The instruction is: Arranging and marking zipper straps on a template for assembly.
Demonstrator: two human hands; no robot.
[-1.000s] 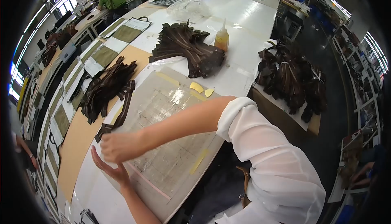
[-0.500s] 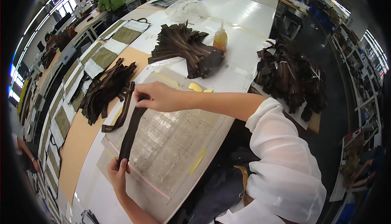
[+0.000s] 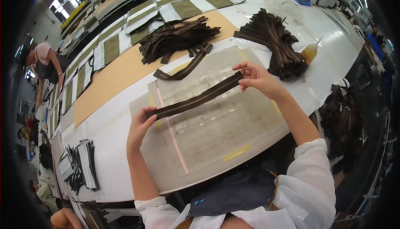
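Brown zipper strip (image 3: 196, 97) stretched btwn both hands, left fingers (image 3: 146, 114) & right fingers (image 3: 246, 72) pinching its ends.

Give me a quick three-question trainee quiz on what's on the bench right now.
1. True or false: both hands hold the dark zipper strip stretched over the grey template board.
2. Which hand holds the strip's end nearer the amber glue bottle? A) left hand B) right hand
3. Fill in: a pink line runs down the board near the ____ hand.

Key: 1 true; 2 B; 3 left.
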